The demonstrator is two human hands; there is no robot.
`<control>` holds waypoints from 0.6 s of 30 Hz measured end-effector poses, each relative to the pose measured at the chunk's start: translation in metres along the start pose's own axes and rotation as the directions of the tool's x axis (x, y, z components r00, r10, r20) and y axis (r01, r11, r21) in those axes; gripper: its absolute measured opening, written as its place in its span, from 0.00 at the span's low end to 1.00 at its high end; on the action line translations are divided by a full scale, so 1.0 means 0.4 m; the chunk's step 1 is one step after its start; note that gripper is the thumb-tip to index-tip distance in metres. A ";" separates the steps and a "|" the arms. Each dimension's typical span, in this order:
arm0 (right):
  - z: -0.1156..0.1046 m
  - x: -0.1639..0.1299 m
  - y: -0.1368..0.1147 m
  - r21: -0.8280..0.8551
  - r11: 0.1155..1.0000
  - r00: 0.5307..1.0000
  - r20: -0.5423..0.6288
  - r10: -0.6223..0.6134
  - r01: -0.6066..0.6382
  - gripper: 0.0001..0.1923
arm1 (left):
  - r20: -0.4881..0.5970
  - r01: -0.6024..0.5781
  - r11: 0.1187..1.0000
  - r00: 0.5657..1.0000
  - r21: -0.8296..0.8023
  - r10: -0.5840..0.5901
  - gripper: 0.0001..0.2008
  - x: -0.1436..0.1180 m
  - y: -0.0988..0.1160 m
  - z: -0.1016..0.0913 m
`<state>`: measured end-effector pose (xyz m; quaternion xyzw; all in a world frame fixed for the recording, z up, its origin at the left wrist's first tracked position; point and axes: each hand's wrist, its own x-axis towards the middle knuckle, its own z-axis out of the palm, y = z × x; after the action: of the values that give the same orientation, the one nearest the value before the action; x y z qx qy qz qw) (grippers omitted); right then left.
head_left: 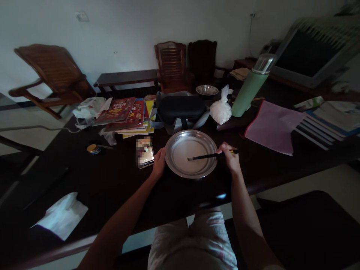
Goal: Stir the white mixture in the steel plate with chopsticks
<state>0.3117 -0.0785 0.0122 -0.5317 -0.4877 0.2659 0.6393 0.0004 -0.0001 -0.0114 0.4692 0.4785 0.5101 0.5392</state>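
Chopsticks (211, 155) are held over a metal plate (180, 150).
The chopsticks are pinched tight in the right hand (230, 157), tips over the plate's middle. The plate's left rim is touched by the left hand (159, 162), fingers loosely curled. A phone (144, 152) lies just left of the plate.

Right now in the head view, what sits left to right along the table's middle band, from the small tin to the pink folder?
Small yellow-lidded round tin → phone with lit screen → left hand at the rim of the round metal plate → right hand holding dark chopsticks over the plate → flat pink folder.
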 end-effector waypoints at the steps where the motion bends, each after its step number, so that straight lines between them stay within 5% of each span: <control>1: 0.000 0.000 0.000 -0.018 1.000 0.999 0.037 -0.008 0.009 0.32 | -0.001 -0.005 1.000 1.000 0.002 0.005 0.32 0.001 -0.001 0.000; 7: -0.002 0.002 0.001 -0.035 0.999 0.998 -0.059 -0.016 0.014 0.33 | -0.009 -0.033 0.999 0.999 0.038 0.033 0.33 -0.001 0.003 0.002; 12: 0.000 0.001 0.007 -0.037 0.999 0.999 0.046 -0.015 0.017 0.30 | 0.002 -0.024 0.998 1.000 0.052 0.024 0.33 0.000 0.007 0.001; 18: 0.005 0.004 0.009 0.011 1.000 0.999 -0.038 -0.011 0.012 0.32 | 0.001 -0.030 0.999 1.000 0.039 0.030 0.31 0.003 0.004 -0.001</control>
<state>0.3113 -0.0752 0.0093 -0.5305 -0.4769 0.2547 0.6530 0.0001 0.0012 -0.0099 0.4867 0.4812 0.5086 0.5224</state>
